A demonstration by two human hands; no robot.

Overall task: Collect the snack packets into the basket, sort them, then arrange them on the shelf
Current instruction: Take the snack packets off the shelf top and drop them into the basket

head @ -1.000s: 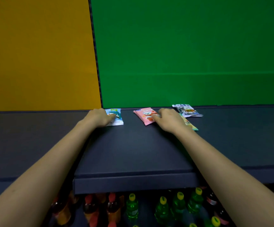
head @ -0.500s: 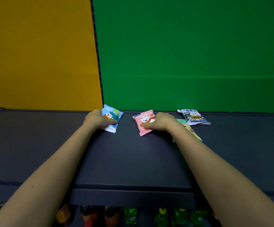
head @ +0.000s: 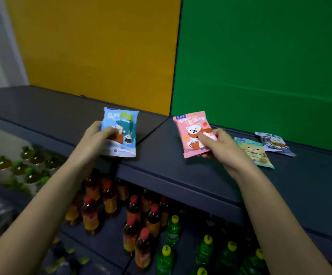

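Left hand (head: 94, 138) holds blue packet (head: 122, 122), right hand (head: 223, 148) pink packet (head: 190, 129); bottles (head: 153, 219) under shelf (head: 173, 173).

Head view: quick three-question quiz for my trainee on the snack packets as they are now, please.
1. True or false: the left hand grips the blue packet.
2. How many packets lie on the shelf top in no hand? A one, B two, C four.
3. Fill in: the right hand holds the ___ packet.

Key: 1 true. 2 B: the green packet and the grey packet. 3 pink: the pink packet.
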